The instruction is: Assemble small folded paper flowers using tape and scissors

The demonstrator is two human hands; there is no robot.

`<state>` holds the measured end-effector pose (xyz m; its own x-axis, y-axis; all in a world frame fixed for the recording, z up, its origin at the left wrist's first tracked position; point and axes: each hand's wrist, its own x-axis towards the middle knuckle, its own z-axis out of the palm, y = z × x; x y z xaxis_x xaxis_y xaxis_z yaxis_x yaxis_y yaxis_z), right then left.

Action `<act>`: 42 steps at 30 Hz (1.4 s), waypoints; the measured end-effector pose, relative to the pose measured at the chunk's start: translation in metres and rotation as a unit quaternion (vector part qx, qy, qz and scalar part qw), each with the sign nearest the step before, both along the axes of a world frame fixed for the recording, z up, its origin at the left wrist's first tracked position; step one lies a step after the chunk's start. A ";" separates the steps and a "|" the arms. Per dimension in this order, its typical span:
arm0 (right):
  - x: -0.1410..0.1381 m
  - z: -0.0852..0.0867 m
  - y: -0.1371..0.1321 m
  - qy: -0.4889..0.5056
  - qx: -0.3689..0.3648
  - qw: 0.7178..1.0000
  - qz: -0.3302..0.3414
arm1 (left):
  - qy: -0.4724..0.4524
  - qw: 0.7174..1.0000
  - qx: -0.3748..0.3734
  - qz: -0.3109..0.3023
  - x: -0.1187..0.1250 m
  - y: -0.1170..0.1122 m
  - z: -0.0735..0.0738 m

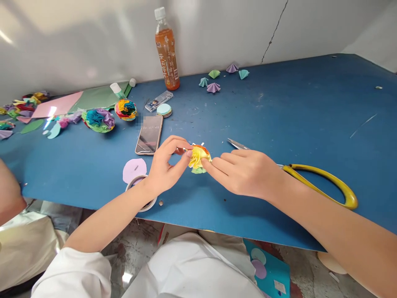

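Note:
Between my hands, just above the blue table, is a small pleated paper flower (198, 158) in yellow, with orange and light green parts at its edges. My left hand (169, 165) pinches its left side between thumb and fingers. From the right, my right hand (240, 169) has its fingertips closed on the flower's right edge. Scissors with yellow handles (347, 194) lie partly under my right hand and forearm, their blades pointing left. A roll of tape (151, 203) and a lilac paper circle (134, 169) lie near my left wrist, the roll partly hidden.
A phone (149, 134) lies behind my left hand, near stacked paper circles (164, 109). A drink bottle (167, 54) stands by the wall, with several folded paper pieces (213, 87) to its right. Finished paper balls (98, 120) sit left. Another person's arm (9, 190) shows far left.

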<state>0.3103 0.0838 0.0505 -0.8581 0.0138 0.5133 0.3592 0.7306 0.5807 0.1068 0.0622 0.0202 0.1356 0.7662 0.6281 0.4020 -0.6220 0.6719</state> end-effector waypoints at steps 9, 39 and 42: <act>0.002 0.001 -0.001 0.018 -0.007 0.998 0.053 | -0.140 0.963 -0.226 -0.049 -0.001 0.002 0.001; -0.005 -0.004 0.007 0.210 -0.517 0.824 -0.096 | -0.081 0.985 -0.156 -0.008 -0.003 0.001 0.003; -0.006 -0.005 0.007 0.217 -0.535 0.807 -0.120 | -0.008 0.999 -0.046 -0.012 -0.002 -0.003 0.007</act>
